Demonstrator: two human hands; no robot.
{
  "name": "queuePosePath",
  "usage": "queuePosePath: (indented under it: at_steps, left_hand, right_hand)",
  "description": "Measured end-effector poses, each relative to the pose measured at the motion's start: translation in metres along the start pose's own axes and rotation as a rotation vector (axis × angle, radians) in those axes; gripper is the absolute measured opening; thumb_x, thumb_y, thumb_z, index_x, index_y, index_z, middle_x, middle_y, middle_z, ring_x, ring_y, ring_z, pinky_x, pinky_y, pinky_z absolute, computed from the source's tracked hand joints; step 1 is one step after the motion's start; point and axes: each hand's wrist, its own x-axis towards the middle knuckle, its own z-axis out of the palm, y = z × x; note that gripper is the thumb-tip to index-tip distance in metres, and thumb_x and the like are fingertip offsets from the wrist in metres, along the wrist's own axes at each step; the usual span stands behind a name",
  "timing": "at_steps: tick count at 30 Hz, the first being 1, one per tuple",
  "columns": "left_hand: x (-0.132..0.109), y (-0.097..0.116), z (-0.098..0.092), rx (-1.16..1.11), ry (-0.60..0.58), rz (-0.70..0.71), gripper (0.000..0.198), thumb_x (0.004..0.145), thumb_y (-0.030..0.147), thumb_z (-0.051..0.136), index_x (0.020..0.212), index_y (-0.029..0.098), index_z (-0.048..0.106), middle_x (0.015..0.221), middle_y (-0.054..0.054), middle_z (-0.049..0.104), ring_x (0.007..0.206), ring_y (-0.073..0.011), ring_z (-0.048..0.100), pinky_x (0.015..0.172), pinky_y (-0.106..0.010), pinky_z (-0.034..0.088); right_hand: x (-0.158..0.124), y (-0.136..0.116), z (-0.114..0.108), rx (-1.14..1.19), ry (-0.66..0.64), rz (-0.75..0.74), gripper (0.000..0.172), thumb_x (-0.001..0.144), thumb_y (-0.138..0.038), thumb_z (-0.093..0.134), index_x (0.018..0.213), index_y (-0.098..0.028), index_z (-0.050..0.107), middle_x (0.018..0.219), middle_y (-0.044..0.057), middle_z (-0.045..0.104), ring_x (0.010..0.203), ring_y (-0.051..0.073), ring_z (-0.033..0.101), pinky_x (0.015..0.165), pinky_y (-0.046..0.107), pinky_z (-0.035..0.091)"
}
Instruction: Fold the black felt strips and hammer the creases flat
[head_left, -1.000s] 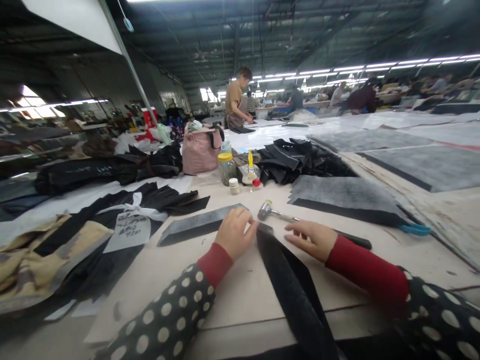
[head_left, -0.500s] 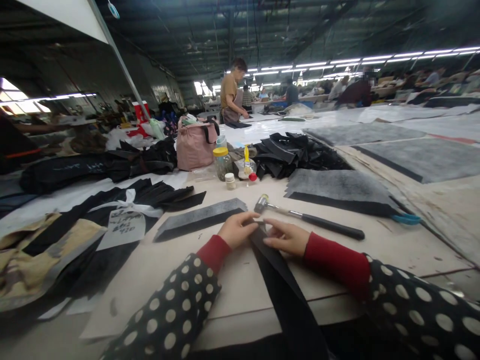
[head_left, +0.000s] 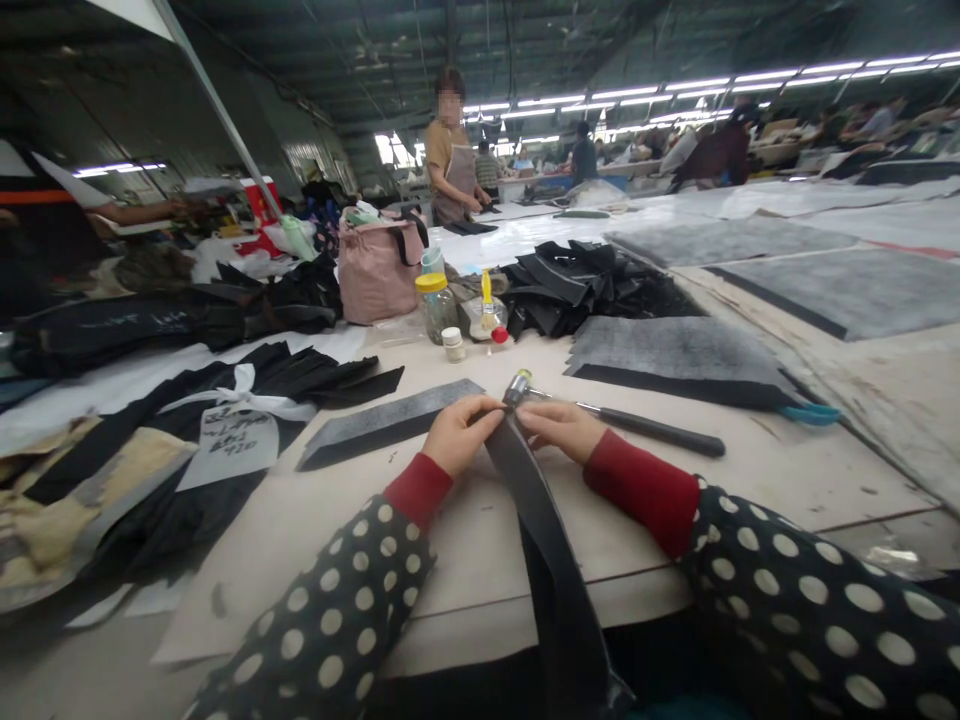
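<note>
A long black leather strip (head_left: 540, 520) runs from the table's front edge up to my hands. My left hand (head_left: 457, 435) pinches its far end from the left, fingers closed on it. From the right, my right hand (head_left: 559, 428) pinches the same end. A hammer (head_left: 622, 420) with a metal head and black handle lies just beyond my fingers. A grey-black cut piece (head_left: 386, 422) lies left of my left hand.
A jar with a yellow lid (head_left: 436, 305), a small pot (head_left: 452, 344), a glue brush (head_left: 487, 315) and a pink bag (head_left: 375, 270) stand further back. Black cut pieces (head_left: 585, 285), grey sheets (head_left: 675, 355), blue scissors (head_left: 810, 412) lie right. Tagged bundle (head_left: 232, 430) left. A person in an apron (head_left: 450, 160) works beyond.
My hands have come together at the strip's far end and taken hold of it. One second ago the right hand lay flat beside the strip. The view has tilted slightly.
</note>
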Motion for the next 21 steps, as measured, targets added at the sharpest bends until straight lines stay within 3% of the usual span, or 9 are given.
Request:
queuePosePath:
  at_steps: [5, 10, 16, 21]
  left_hand:
    - [0.0, 0.003, 0.001, -0.052, -0.038, 0.018, 0.016, 0.074, 0.023, 0.054, 0.082, 0.013, 0.064, 0.081, -0.004, 0.062, 0.081, -0.0159, 0.056, 0.077, -0.028, 0.043]
    - [-0.001, 0.006, 0.003, -0.085, -0.046, -0.019, 0.016, 0.073, 0.023, 0.055, 0.08, 0.014, 0.065, 0.079, -0.003, 0.062, 0.08, -0.0158, 0.056, 0.077, -0.028, 0.042]
    - [-0.002, 0.003, 0.008, -0.156, -0.027, -0.169, 0.016, 0.069, 0.026, 0.058, 0.076, 0.013, 0.065, 0.073, -0.002, 0.062, 0.073, -0.0154, 0.056, 0.071, -0.027, 0.044]
    - [-0.007, 0.005, 0.015, -0.264, -0.001, -0.26, 0.013, 0.068, 0.022, 0.058, 0.072, 0.012, 0.064, 0.067, -0.001, 0.062, 0.067, -0.0132, 0.054, 0.068, -0.025, 0.043]
  right_hand:
    - [-0.001, -0.001, -0.001, 0.205, 0.013, 0.162, 0.033, 0.059, -0.043, 0.069, 0.075, -0.014, 0.063, 0.071, 0.002, 0.062, 0.067, 0.011, 0.056, 0.061, 0.025, 0.044]
    - [-0.005, -0.004, 0.001, 0.212, -0.015, 0.213, 0.031, 0.061, -0.041, 0.068, 0.075, -0.014, 0.064, 0.073, 0.004, 0.063, 0.07, 0.012, 0.057, 0.061, 0.024, 0.045]
    - [-0.005, -0.003, 0.008, -0.146, 0.065, 0.047, 0.035, 0.065, -0.05, 0.06, 0.066, -0.014, 0.06, 0.057, -0.001, 0.056, 0.053, 0.01, 0.051, 0.054, 0.024, 0.042]
    - [-0.007, 0.0, 0.01, -0.614, 0.114, -0.187, 0.043, 0.076, -0.053, 0.04, 0.06, -0.016, 0.054, 0.052, -0.001, 0.048, 0.053, 0.012, 0.046, 0.051, 0.025, 0.036]
